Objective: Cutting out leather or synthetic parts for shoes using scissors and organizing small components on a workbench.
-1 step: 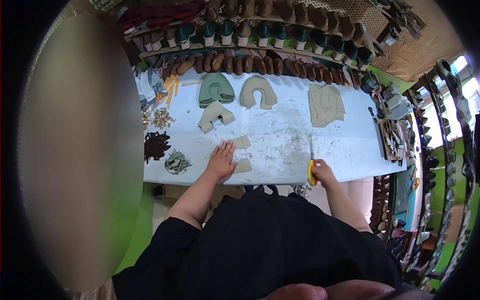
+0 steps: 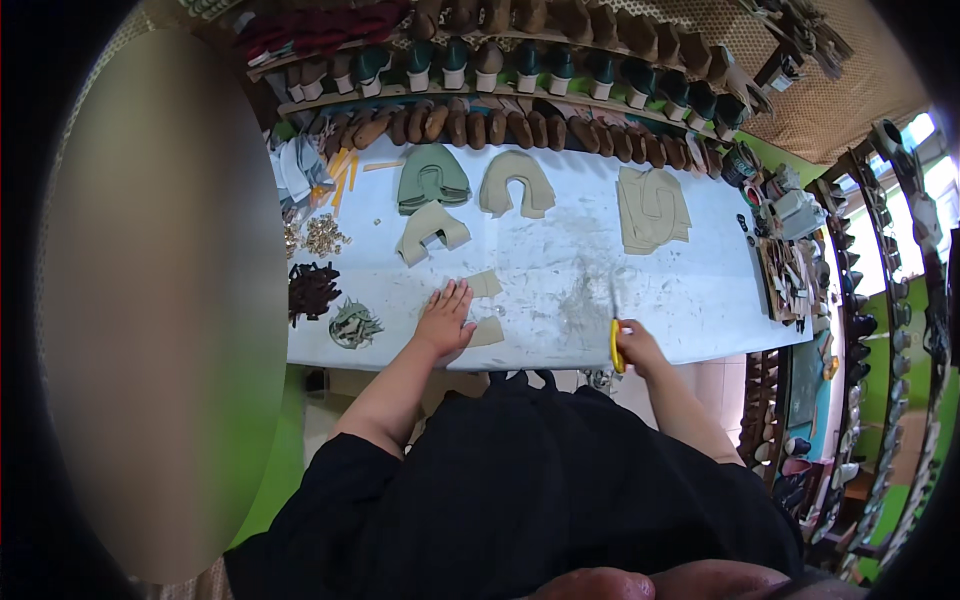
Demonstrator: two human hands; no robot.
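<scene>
Right grip (image 2: 640, 345) closed around yellow-handled tool (image 2: 617, 350), near surface (image 2: 560, 345) front edge; blade blurred, type unclear. Left grip (image 2: 443, 322) flat, fingers spread, not clasping. Upper beige piece (image 2: 486, 284) by its fingertips, lower beige piece (image 2: 487, 331) by thumb; overlap unclear. Risks: careless blade swing leftward could nick fingers; loose palm pressure could let thin pieces skid.

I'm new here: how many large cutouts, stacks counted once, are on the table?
4: green stack, left; beige arch beside it; beige cutout nearer the camera; beige stack, right. Lower layers may be hidden.
</scene>
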